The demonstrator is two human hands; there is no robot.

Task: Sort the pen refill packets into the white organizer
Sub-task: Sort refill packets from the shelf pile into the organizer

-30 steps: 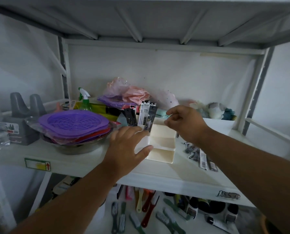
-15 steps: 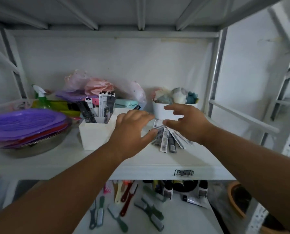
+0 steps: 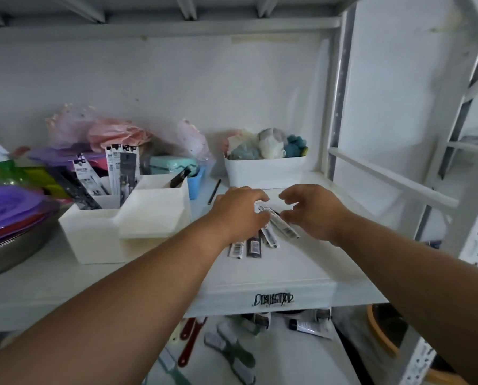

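Several pen refill packets (image 3: 262, 240) lie fanned out on the white shelf (image 3: 274, 273), right of the white stepped organizer (image 3: 93, 234). More packets (image 3: 121, 168) stand upright in the organizer's rear left compartment. A dark item (image 3: 180, 177) leans in its rear right one. My left hand (image 3: 239, 213) rests on the loose pile and its fingers curl round the top of a packet. My right hand (image 3: 314, 212) hovers just right of the pile with loosely curled fingers, its thumb close to a packet, holding nothing that I can see.
A white bin (image 3: 264, 172) of soft items stands behind the pile. A steel bowl (image 3: 7, 251) with purple lids sits at the far left. A small blue box (image 3: 198, 182) and a thin dark pencil (image 3: 214, 191) lie behind the organizer. Shelf uprights (image 3: 340, 107) rise at the right; brushes (image 3: 221, 345) lie below.
The view has swung right and closer. My left hand left the organizer and came down on the loose packets. My right hand moved from the organizer's back to beside the pile.
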